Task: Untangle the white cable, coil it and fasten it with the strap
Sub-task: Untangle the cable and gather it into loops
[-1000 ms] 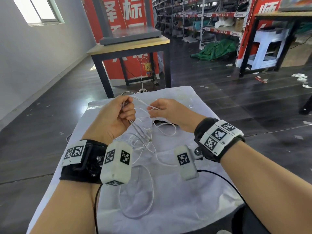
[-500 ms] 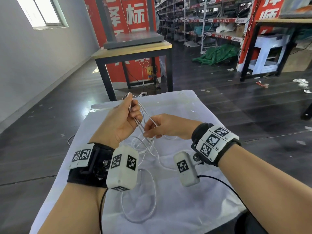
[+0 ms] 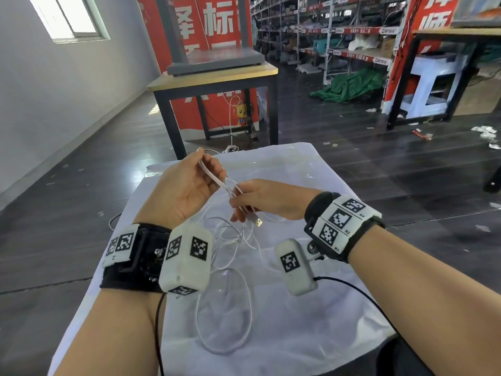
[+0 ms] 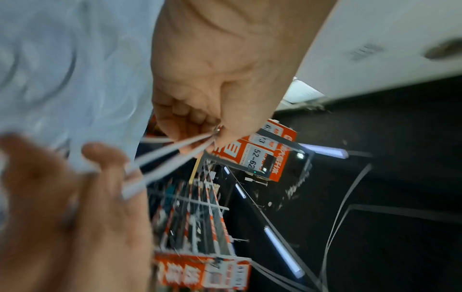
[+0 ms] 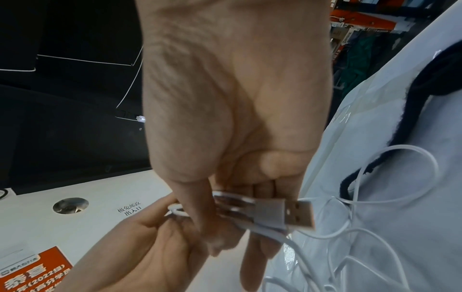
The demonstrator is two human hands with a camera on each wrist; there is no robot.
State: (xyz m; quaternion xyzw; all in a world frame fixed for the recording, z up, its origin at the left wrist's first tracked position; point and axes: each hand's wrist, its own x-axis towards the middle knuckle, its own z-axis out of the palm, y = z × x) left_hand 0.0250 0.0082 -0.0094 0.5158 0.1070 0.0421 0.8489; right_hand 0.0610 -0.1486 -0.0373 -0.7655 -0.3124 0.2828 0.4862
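The white cable (image 3: 225,308) lies in loose tangled loops on the white cloth. My left hand (image 3: 189,185) holds a folded bundle of its strands (image 4: 170,158) up above the cloth. My right hand (image 3: 260,202) pinches the same strands lower down, right by the USB plug (image 3: 259,222), which sticks out below its fingers (image 5: 287,215). The strands run taut between the two hands. A black strap (image 5: 412,102) lies on the cloth beyond the right hand, with a cable loop over it; in the head view the hand hides it.
The cloth-covered table (image 3: 311,321) is narrow, with dark floor on both sides. A wooden-topped table with black legs (image 3: 217,77) stands just beyond its far edge. Storage shelves (image 3: 339,36) and a green heap (image 3: 352,85) are far behind.
My right hand has slid down the strands toward me to the USB plug end. My left hand has lifted the folded end a little, stretching the strands straight.
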